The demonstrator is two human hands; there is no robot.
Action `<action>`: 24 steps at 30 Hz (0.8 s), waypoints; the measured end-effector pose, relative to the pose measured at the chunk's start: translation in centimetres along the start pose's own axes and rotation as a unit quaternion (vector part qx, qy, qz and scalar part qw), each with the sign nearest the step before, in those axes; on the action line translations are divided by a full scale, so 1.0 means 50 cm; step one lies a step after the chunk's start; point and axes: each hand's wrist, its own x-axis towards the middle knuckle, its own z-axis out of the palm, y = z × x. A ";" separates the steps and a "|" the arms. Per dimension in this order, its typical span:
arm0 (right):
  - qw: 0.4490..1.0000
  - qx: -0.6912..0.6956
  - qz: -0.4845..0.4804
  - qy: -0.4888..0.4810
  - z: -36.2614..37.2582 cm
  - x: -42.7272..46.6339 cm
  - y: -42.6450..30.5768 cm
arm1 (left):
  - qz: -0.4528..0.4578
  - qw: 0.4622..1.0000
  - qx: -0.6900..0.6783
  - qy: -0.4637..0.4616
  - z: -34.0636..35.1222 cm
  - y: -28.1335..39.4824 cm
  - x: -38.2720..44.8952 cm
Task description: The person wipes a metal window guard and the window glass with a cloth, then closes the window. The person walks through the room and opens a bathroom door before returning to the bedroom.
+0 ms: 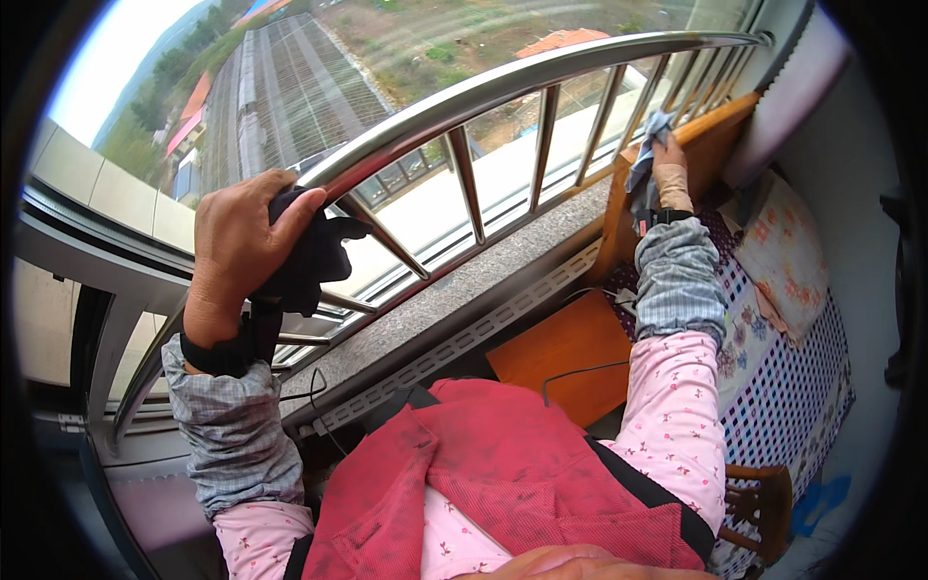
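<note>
At the left, my left hand [243,246] is closed over the curved metal window railing [435,109], with a black cloth [312,254] bunched between palm and rail. At the upper right, my right hand [668,156] grips a grey-blue cloth [645,156] at the top corner of a wooden headboard [714,134]. Part of this cloth hangs down the headboard's near side. Both wrists carry dark bands, and grey checked sleeve covers reach up my forearms.
Below the railing runs a speckled stone windowsill [449,290] over a slotted radiator [464,341]. An orange-brown wooden board [565,355] lies beneath. Right are a bed with patterned sheet [776,391], a floral pillow [783,254] and a wooden chair [772,507]. Thin cables hang near me.
</note>
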 end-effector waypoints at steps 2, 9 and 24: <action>0.994 -0.046 -0.082 0.055 0.073 -0.001 0.009 | -0.007 1.000 -0.003 0.003 -0.003 0.001 -0.005; 0.965 -0.054 -0.232 0.107 0.075 -0.098 -0.025 | -0.007 0.999 -0.003 0.031 0.003 -0.004 -0.005; 0.989 0.139 -0.042 -0.037 0.055 -0.207 -0.199 | 0.000 0.998 0.002 0.055 0.018 -0.015 -0.005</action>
